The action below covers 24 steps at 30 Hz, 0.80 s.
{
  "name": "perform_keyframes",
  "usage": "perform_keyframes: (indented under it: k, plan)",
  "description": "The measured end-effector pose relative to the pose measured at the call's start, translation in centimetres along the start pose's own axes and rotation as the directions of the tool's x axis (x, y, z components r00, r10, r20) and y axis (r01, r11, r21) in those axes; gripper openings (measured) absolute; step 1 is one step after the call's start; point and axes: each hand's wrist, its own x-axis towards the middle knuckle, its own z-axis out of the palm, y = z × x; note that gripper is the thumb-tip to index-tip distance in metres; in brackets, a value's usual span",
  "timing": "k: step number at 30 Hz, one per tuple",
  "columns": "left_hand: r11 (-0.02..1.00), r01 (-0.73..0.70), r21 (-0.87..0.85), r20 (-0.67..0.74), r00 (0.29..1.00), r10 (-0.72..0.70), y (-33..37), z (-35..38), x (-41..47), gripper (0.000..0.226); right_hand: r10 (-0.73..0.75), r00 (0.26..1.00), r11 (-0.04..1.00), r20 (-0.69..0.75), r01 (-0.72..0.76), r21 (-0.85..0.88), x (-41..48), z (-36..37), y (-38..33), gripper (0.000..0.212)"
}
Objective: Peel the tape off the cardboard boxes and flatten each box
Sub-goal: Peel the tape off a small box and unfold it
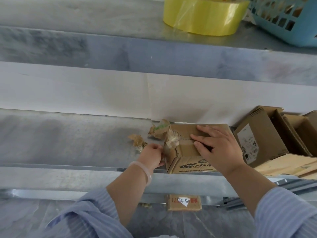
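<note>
A small brown cardboard box (185, 152) with printed characters on its front stands on the metal shelf (68, 140). My right hand (217, 148) lies flat on its top flaps, fingers straight. My left hand (152, 155) is at the box's left end and pinches the edge of the clear tape (172, 141) that is bunched over that end. Two crumpled scraps of peeled tape (137, 140) lie on the shelf to the left of the box.
Several open cardboard boxes (260, 134) stand at the right on flattened cardboard (291, 165). On the upper shelf sit a yellow tape roll (202, 16) and a blue basket (295, 19). A flattened box (184, 202) lies on the floor below.
</note>
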Motion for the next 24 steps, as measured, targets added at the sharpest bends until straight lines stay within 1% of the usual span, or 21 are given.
perform_keyframes:
  k: [1, 2, 4, 6, 7, 9, 11, 12, 13, 14, 16, 17, 18, 19, 21, 23, 24]
  plan:
    - [0.999, -0.041, -0.006, 0.007, 0.999, 0.041, 0.2, -0.4, -0.6, 0.022, 0.003, 1.000, 1.000, 0.002, -0.003, 0.002, 0.0, 0.0, 0.0, 0.023]
    - [0.996, -0.074, -0.051, 0.029, 0.997, 0.076, 0.4, -0.9, -1.2, 0.023, 0.006, 1.000, 1.000, 0.004, -0.006, 0.003, 0.0, 0.0, 0.0, 0.023]
    - [0.973, -0.108, -0.204, 0.090, 0.988, 0.128, 1.0, -1.9, -2.3, 0.024, 0.007, 1.000, 1.000, 0.005, -0.007, 0.000, 0.0, 0.0, 0.0, 0.024]
    - [0.919, -0.095, -0.382, 0.136, 0.978, 0.158, 1.8, -2.6, -3.1, 0.021, 0.007, 1.000, 1.000, 0.002, -0.007, 0.004, 0.0, 0.0, 0.0, 0.023]
    - [0.893, -0.087, -0.443, 0.146, 0.975, 0.167, 2.1, -2.7, -3.2, 0.019, 0.009, 1.000, 1.000, -0.001, -0.009, 0.008, 0.0, 0.0, 0.0, 0.023]
    - [0.866, -0.066, -0.495, 0.162, 0.973, 0.167, 2.6, -2.5, -3.5, 0.014, 0.014, 1.000, 1.000, 0.003, -0.014, 0.009, 0.1, -0.1, -0.2, 0.024]
    - [0.884, -0.060, -0.464, 0.145, 0.979, 0.142, 2.7, -2.1, -3.7, 0.005, 0.017, 1.000, 1.000, 0.025, -0.017, 0.000, 0.0, -0.2, -0.4, 0.026]
    - [0.904, -0.067, -0.423, 0.124, 0.984, 0.131, 2.6, -1.9, -3.7, 0.006, 0.017, 0.999, 1.000, 0.036, -0.017, -0.004, 0.0, -0.3, -0.4, 0.027]
    - [0.929, -0.079, -0.362, 0.104, 0.987, 0.125, 2.4, -1.7, -3.6, 0.012, 0.021, 0.999, 1.000, 0.044, -0.021, -0.007, 0.0, -0.4, -0.4, 0.028]
    - [0.954, -0.100, -0.282, 0.079, 0.989, 0.127, 2.2, -1.4, -3.5, 0.016, 0.030, 0.998, 1.000, 0.052, -0.029, -0.010, 0.1, -0.5, -0.5, 0.028]
    - [0.983, -0.172, -0.057, 0.019, 0.985, 0.174, 1.8, -0.9, -3.1, 0.017, 0.043, 0.998, 0.999, 0.054, -0.043, -0.005, 0.1, -0.4, -0.9, 0.028]
    - [0.976, -0.213, 0.047, 0.000, 0.977, 0.214, 1.7, -0.6, -3.1, 0.014, 0.040, 0.998, 0.999, 0.048, -0.041, 0.008, 0.0, -0.2, -1.2, 0.027]
    - [0.963, -0.246, 0.109, -0.011, 0.969, 0.248, 1.5, -0.3, -3.1, 0.012, 0.034, 0.998, 0.999, 0.046, -0.036, 0.023, -0.1, 0.1, -1.5, 0.025]
    - [0.957, -0.261, 0.127, -0.025, 0.964, 0.266, 1.4, -0.1, -3.2, 0.014, 0.031, 0.998, 0.999, 0.050, -0.033, 0.034, -0.2, 0.3, -1.8, 0.025]
    - [0.969, -0.235, 0.073, -0.045, 0.970, 0.238, 1.4, -0.1, -3.4, 0.025, 0.037, 0.997, 0.998, 0.072, -0.040, 0.041, -0.3, 0.6, -2.2, 0.026]
    - [0.983, -0.185, 0.011, -0.005, 0.983, 0.185, 1.6, -0.2, -3.5, 0.037, 0.046, 0.991, 0.998, 0.125, -0.049, 0.024, -0.3, 0.5, -1.9, 0.031]
    - [0.986, -0.167, -0.007, 0.024, 0.986, 0.167, 1.7, -0.3, -3.6, 0.042, 0.047, 0.984, 0.999, 0.172, -0.049, 0.008, -0.3, 0.4, -1.8, 0.040]
